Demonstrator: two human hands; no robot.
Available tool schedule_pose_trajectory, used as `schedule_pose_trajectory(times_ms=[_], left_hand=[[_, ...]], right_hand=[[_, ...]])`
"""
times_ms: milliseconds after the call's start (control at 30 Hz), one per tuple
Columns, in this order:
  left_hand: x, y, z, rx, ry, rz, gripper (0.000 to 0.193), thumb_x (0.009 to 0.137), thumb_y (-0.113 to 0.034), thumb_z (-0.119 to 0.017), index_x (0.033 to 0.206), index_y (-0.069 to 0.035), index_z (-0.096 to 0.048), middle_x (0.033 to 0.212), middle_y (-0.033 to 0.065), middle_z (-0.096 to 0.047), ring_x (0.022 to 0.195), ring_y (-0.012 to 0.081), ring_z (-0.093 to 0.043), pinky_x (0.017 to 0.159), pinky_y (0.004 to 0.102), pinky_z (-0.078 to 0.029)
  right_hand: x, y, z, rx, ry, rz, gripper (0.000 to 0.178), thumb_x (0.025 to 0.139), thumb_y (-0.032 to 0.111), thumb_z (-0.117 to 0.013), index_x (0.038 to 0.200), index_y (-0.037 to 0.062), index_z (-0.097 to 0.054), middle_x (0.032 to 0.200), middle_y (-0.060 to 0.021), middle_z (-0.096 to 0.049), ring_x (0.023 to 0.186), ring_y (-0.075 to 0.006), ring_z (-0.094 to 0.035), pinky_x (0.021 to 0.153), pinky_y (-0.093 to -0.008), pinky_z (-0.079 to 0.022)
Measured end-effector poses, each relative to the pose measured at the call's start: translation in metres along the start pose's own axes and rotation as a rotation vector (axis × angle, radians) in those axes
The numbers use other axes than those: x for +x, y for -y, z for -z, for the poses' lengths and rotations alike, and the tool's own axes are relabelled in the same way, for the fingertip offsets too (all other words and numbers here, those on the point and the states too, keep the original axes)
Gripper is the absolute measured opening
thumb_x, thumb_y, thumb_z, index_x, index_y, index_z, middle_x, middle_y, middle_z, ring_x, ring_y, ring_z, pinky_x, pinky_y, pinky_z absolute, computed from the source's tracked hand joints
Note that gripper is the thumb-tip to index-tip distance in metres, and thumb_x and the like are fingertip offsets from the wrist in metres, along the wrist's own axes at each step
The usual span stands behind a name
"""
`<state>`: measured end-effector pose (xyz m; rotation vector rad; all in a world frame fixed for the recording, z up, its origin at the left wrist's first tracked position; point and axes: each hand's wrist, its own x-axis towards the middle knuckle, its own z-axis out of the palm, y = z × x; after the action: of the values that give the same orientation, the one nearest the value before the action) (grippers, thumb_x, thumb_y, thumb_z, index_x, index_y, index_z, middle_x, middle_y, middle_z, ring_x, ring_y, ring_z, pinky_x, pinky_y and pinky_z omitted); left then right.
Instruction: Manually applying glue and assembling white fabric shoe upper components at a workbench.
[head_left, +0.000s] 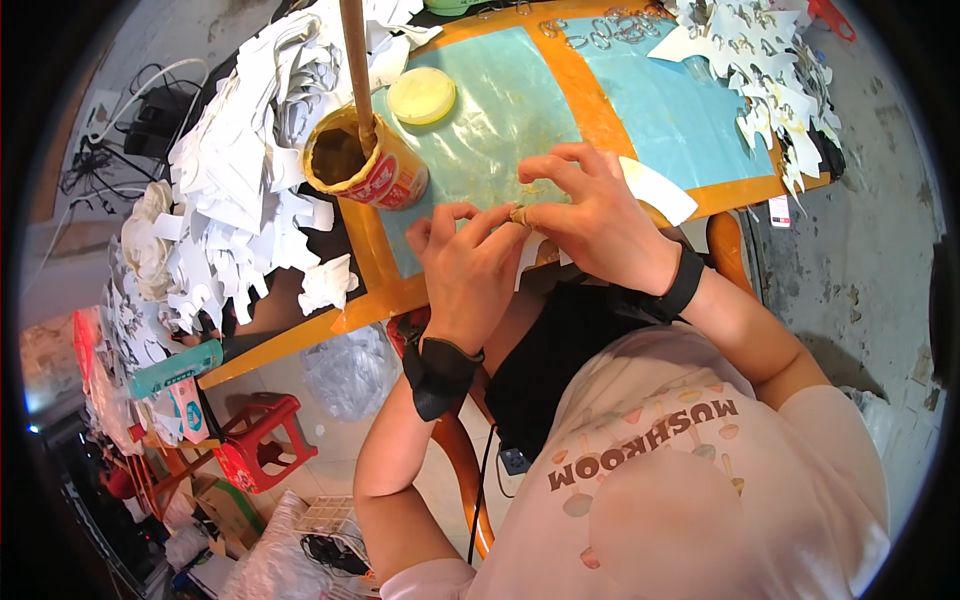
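My left hand and my right hand meet above the near edge of the table, thumbs and fingertips pinched together. Whatever sits between them is small and mostly hidden; a yellowish-brown bit shows at the fingertips. Part of a white piece hangs just below my fingers. Beside my right hand lies a curved white piece on the table edge. Left of my left hand stands a tin with a yellow-smeared rim and dark contents. A wooden stick leans upright in it. A round yellow lid lies behind the tin.
Heaped white cut-out pieces cover the table's left side. More white pieces and several metal rings lie at the far right. Blue sheeting with orange strips covers the tabletop. A red stool stands on the floor at left.
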<state>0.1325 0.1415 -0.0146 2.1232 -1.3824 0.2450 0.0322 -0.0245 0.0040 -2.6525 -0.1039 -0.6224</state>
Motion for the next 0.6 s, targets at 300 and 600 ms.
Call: schedule_pose_trajectory(times_ms=[300,600], left_hand=[[-0.002,0.003,0.000,-0.036,-0.007,-0.010,0.012,0.075,-0.015,-0.076,0.086,-0.019,-0.074,0.106,-0.0078,-0.072,0.099,0.0203,-0.055,0.088,0.0424,-0.034],[0.001,-0.003,0.002,-0.015,0.002,0.027,0.017,0.076,-0.015,-0.076,0.091,-0.022,-0.074,0.106,-0.0086,-0.071,0.098,0.0195,-0.055,0.089,0.0412,-0.034]], right_hand=[[0.004,-0.005,0.004,-0.106,0.071,0.100,0.013,0.071,0.009,-0.071,0.084,0.0093,-0.069,0.122,0.0008,-0.059,0.117,-0.0242,-0.050,0.088,-0.0485,-0.037],[-0.012,0.006,-0.001,-0.127,0.004,-0.004,0.010,0.076,0.009,-0.067,0.085,0.0067,-0.068,0.119,-0.0025,-0.059,0.119,-0.0254,-0.050,0.094,-0.0500,-0.035]])
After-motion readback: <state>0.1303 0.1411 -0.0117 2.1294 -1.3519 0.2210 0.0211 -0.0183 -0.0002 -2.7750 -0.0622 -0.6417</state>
